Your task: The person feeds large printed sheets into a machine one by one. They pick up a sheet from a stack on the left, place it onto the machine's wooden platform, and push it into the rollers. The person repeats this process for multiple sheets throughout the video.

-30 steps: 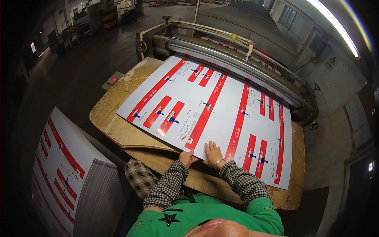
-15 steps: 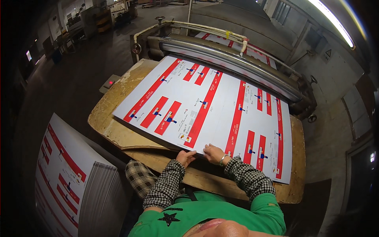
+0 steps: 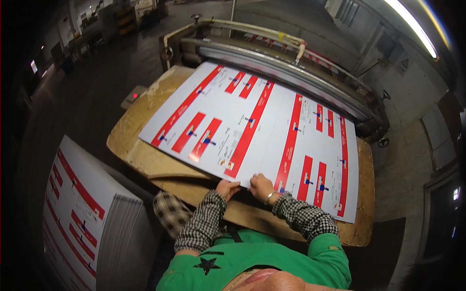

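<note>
A large white printed sheet (image 3: 269, 140) with red stripes and small blue figures lies on a worn wooden table (image 3: 127, 138). Its far edge is up against the metal roller (image 3: 272, 72) of a machine. My left hand (image 3: 228, 188) holds the near edge, fingers closed on it. Close beside it, on the right, my right hand (image 3: 261, 187) pinches the same edge, with a bracelet at the wrist. The undersides of both grips are hidden.
At my left stands a tall stack of similar printed sheets (image 3: 77, 194). A pipe (image 3: 252, 29) runs above the roller, and a handwheel (image 3: 383, 142) sits at the machine's right end. A small box with a red light (image 3: 134, 96) is beside the table's left edge.
Beyond the roller, another printed sheet has moved farther away and shows less. Both hands stay at the near edge of the sheet on the table. The view has shifted slightly.
</note>
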Available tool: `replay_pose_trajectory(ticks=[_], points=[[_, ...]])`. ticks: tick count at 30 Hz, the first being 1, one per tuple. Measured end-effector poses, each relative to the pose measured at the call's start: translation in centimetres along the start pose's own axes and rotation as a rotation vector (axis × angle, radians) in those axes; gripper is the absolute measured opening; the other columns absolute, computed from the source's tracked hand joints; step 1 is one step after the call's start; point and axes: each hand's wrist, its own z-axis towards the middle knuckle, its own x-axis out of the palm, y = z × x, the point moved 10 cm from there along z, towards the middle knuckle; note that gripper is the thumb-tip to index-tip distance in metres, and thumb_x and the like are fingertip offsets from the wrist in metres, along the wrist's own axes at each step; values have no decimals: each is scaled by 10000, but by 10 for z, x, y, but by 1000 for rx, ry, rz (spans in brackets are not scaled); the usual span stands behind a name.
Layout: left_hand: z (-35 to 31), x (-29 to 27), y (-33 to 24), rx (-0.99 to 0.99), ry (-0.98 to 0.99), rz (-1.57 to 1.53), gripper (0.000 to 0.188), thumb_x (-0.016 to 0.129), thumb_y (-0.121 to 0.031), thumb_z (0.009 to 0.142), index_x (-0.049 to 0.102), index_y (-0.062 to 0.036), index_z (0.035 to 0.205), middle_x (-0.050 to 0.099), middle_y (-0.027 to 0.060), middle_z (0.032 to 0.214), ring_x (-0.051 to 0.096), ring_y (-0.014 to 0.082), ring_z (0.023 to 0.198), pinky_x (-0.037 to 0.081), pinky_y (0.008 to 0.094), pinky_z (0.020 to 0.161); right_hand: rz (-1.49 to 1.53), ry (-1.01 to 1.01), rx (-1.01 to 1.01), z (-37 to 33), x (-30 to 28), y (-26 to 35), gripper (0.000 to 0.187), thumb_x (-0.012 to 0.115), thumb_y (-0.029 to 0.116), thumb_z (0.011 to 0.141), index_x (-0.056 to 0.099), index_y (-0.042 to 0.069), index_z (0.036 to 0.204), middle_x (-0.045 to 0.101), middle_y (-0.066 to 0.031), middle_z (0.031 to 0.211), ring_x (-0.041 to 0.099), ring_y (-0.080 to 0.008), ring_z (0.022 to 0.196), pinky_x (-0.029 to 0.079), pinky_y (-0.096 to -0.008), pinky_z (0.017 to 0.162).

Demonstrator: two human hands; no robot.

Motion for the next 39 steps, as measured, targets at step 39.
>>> replay_pose_trajectory(ticks=[39], points=[[4,-21,8,-46,-128,-25,262,518,-139,901,496,36,1094,609,129,1022,631,214,851,546,328,696,13,72,141,75,17,-76,322,599,297,772,603,14,924,587,-199,985,532,-361,983,428,-452,833]])
